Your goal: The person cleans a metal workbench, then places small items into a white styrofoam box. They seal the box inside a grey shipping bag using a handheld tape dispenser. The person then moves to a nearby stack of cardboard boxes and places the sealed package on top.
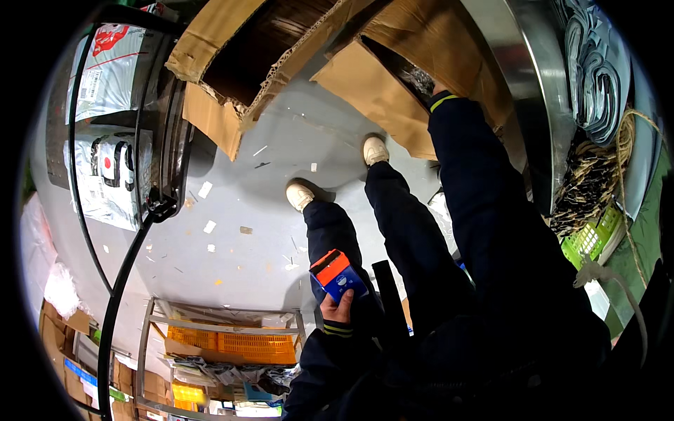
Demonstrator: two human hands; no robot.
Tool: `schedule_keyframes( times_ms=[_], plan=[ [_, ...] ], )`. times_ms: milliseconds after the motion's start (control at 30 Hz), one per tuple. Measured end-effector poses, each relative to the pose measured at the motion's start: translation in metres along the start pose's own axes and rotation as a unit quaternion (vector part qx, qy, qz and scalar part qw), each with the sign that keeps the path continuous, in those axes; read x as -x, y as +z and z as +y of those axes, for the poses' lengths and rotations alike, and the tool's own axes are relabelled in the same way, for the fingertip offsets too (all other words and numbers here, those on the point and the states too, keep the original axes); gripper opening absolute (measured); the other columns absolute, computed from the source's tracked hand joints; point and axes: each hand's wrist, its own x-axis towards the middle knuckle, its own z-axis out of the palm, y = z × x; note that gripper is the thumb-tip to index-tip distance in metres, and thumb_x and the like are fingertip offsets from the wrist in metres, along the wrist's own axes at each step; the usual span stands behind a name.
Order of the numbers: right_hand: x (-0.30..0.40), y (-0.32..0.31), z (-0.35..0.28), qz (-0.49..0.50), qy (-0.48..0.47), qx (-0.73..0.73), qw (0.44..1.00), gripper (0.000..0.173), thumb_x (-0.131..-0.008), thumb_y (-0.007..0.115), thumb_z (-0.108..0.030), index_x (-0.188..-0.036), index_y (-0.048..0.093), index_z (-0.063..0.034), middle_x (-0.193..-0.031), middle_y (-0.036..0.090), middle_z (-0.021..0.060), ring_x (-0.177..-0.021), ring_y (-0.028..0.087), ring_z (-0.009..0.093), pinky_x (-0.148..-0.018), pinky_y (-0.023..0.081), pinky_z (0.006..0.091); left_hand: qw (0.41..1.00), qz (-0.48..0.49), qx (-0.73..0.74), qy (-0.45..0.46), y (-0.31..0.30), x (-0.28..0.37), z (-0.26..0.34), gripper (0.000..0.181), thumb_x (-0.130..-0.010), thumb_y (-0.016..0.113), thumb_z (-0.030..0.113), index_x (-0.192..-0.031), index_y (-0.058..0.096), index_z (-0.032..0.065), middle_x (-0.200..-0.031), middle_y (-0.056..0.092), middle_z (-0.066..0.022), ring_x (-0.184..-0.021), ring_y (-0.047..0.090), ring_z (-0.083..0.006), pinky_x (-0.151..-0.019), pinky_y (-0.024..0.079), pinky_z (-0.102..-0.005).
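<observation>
My left hand (338, 308) grips a small blue and orange box (339, 276) in front of my left leg, thumb on its blue side. On its blue face is a white emblem with some writing. My right arm stretches forward over a tall open cardboard carton (384, 100). Only a small part of my right hand (438, 88) shows at the carton's opening; its fingers are hidden. Close to that hand, crinkled clear plastic wrap (418, 81) glints inside the carton. Whether the hand holds it, I cannot tell.
Another open carton (210, 105) with torn edges stands ahead. At left, a black-handled trolley (171, 142) carries plastic-wrapped parcels (108, 173). Paper scraps litter the grey floor (253, 210). A metal rack (226, 326) holds orange crates (255, 347). Folded grey plastic bags (597, 79) and twine (625, 142) lie right.
</observation>
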Motion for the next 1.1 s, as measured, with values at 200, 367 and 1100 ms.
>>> schedule_keyframes(
  times_ms=[200, 367, 1100],
  plan=[
    [0.003, 0.034, 0.002, -0.049, -0.121, 0.072, 0.989, 0.031, -0.078, 0.052, -0.025, -0.090, 0.062, 0.0025, -0.088, 0.063, 0.0151, -0.079, 0.057, 0.027, -0.073, 0.043, 0.0345, 1.000, -0.017, 0.016, -0.013, -0.001, -0.001, 0.008, 0.022, -0.083, 0.058, 0.010, -0.101, 0.057, -0.0022, -0.091, 0.061, -0.0043, -0.084, 0.054, -0.0112, -0.079, 0.042, -0.0246],
    [0.004, 0.070, 0.008, -0.105, 0.005, 0.079, 0.991, 0.035, -0.079, 0.046, -0.026, -0.094, 0.059, 0.0023, -0.104, 0.055, 0.0201, -0.096, 0.051, 0.034, -0.084, 0.038, 0.0412, 1.000, -0.009, -0.002, -0.012, -0.004, -0.002, 0.008, 0.021, -0.083, 0.058, 0.010, -0.099, 0.057, -0.0015, -0.090, 0.060, -0.0043, -0.082, 0.054, -0.0111, -0.078, 0.042, -0.0249],
    [-0.019, 0.074, 0.009, -0.239, -0.012, 0.186, 0.953, 0.028, -0.080, 0.049, -0.022, -0.094, 0.059, -0.0001, -0.097, 0.058, 0.0140, -0.087, 0.054, 0.024, -0.080, 0.041, 0.0354, 1.000, 0.012, -0.003, 0.004, 0.004, -0.002, 0.017, 0.019, -0.082, 0.060, 0.010, -0.097, 0.059, -0.0010, -0.089, 0.062, -0.0036, -0.081, 0.056, -0.0100, -0.076, 0.044, -0.0243]
  ],
)
